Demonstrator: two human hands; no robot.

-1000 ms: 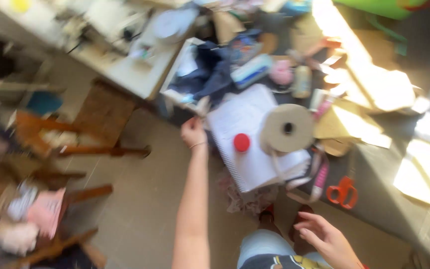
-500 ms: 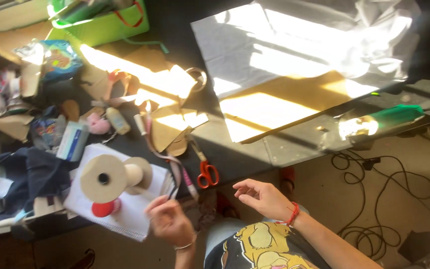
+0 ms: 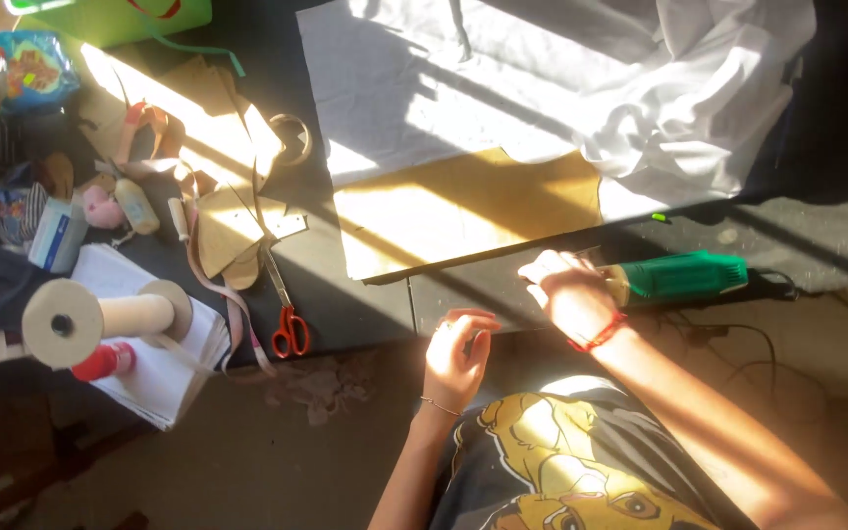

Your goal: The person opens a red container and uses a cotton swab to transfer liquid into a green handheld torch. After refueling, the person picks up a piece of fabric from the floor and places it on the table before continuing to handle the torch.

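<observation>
My right hand, with a red band at the wrist, lies on the dark table edge against the pale front end of a green power tool. Its fingers are curled, and whether they grip the tool is unclear. My left hand hovers just off the table's front edge, fingers loosely bent and apart, holding nothing. Beyond both hands a brown cardboard sheet lies under white fabric.
Red-handled scissors lie left of my left hand. Further left are a large thread spool, a red spool, a white paper stack, brown paper cut-outs and a tape ring. A black cable trails from the tool.
The view has swung right. My left hand drew back from beside the spool and paper. My right hand reached forward to the front end of the green tool.
</observation>
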